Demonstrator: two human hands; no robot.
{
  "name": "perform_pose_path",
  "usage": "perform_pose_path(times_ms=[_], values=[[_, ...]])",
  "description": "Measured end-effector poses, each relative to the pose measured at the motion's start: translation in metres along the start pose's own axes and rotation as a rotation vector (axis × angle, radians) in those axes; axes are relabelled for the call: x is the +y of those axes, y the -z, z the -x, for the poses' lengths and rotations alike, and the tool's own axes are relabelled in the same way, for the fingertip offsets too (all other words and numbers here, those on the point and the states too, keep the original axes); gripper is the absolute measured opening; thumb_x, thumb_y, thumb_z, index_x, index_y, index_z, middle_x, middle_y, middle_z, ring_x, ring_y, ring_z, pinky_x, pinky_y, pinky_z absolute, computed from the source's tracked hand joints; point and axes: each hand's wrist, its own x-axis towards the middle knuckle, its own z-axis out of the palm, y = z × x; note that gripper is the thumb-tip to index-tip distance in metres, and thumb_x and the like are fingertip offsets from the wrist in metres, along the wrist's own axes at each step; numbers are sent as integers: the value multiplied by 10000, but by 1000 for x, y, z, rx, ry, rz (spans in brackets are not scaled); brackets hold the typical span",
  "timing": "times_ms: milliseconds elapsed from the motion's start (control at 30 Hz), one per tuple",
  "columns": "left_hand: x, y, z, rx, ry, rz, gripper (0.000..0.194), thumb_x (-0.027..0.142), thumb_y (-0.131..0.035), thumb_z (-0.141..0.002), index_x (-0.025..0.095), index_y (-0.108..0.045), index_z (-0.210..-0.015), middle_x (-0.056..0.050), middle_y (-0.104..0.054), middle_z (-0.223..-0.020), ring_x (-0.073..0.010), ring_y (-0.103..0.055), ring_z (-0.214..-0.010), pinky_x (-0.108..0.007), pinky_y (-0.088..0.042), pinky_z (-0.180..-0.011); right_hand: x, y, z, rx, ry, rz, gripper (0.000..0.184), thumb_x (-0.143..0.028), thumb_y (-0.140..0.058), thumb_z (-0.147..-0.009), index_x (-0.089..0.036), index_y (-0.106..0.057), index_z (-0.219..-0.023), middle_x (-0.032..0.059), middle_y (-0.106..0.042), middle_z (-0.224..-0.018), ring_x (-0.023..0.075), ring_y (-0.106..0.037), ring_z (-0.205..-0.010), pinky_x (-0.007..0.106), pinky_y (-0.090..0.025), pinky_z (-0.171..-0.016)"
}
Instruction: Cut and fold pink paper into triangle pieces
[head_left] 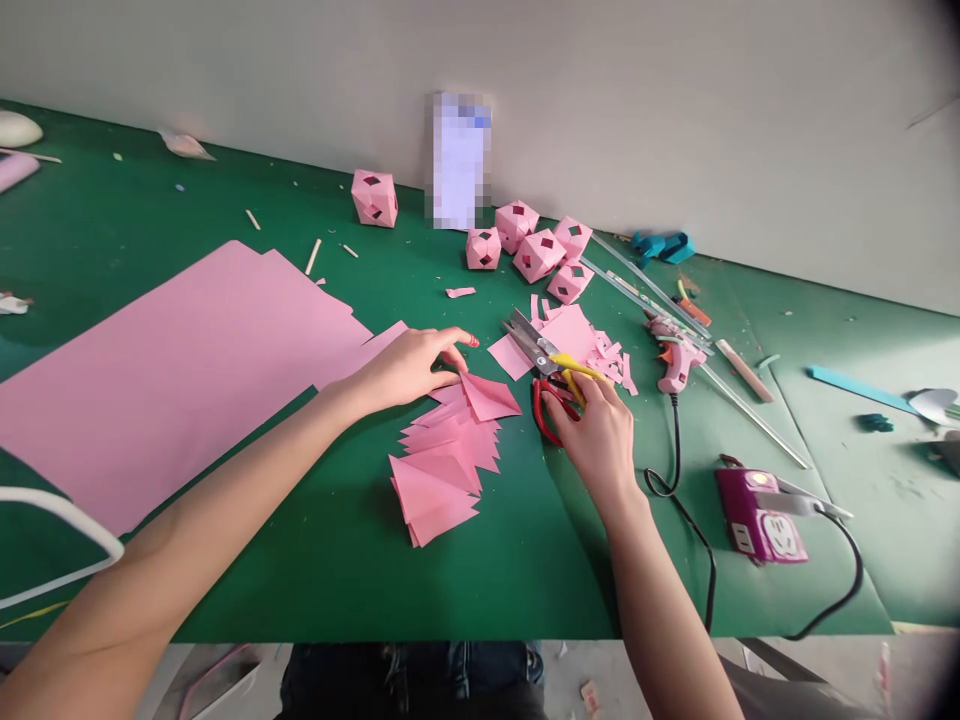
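Note:
At the top of a fanned row of folded pink paper pieces [450, 440], my left hand [412, 362] pinches the corner of one folded paper piece [493, 398] between thumb and a finger, its index finger raised. My right hand [600, 430] is closed around the red and yellow handles of a pair of scissors [534, 345]. The scissor blades point away to the upper left, slightly apart, over a few flat pink paper squares [568, 330]. Narrow cut strips [611, 360] of pink paper lie just right of those squares.
Large pink sheets [172, 370] cover the left of the green table. Several pink paper polyhedra [538, 256] stand near the wall, where a blurred phone-like screen [459, 160] leans. On the right are a pink glue gun [679, 362], clear sticks [757, 415] and a magenta power socket [761, 515].

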Motion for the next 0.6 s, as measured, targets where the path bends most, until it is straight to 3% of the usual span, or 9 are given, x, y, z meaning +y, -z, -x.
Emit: perform_pose_path(times_ms=[200,300,367,433,600], values=[[7,4,4,20,-10,74,445,269,-654,-928,234,-618,-1370,-6,-818,-1010,-160,-725,-805,-323,-528,-862,-18,10,7,169,134,-161,402,-522,-554,-1023,-190,-735,-1162,160,-755,-1221,310,-707,-1155,466,-560,-1008],[12,5,6,31,-21,99,438,296,-689,-906,259,-639,-1340,13,-815,-996,-178,-723,-861,-339,-523,-891,-33,10,14,54,285,-296,457,-550,-621,-980,-197,-694,-1261,137,-768,-1222,301,-713,-1165,447,-578,-1003],[16,5,7,33,-18,133,445,289,-703,-899,254,-639,-1339,15,-814,-981,-183,-724,-878,-342,-526,-893,-39,5,19,-28,324,-287,485,-515,-697,-935,-182,-683,-1287,131,-786,-1185,306,-730,-1112,453,-594,-972],[21,5,7,26,-11,177,465,292,-727,-893,240,-635,-1345,10,-813,-964,-189,-725,-890,-352,-530,-900,-42,0,22,-42,339,-278,324,-396,-654,-976,-191,-723,-1217,100,-816,-1074,278,-760,-990,435,-610,-915],[33,1,11,32,-45,429,468,374,-784,-884,205,-652,-1300,-62,-777,-1186,-214,-714,-1103,-373,-542,-1000,-46,0,26,118,261,-397,210,-251,-581,-1017,-232,-787,-1054,33,-838,-910,188,-784,-768,315,-633,-733]])
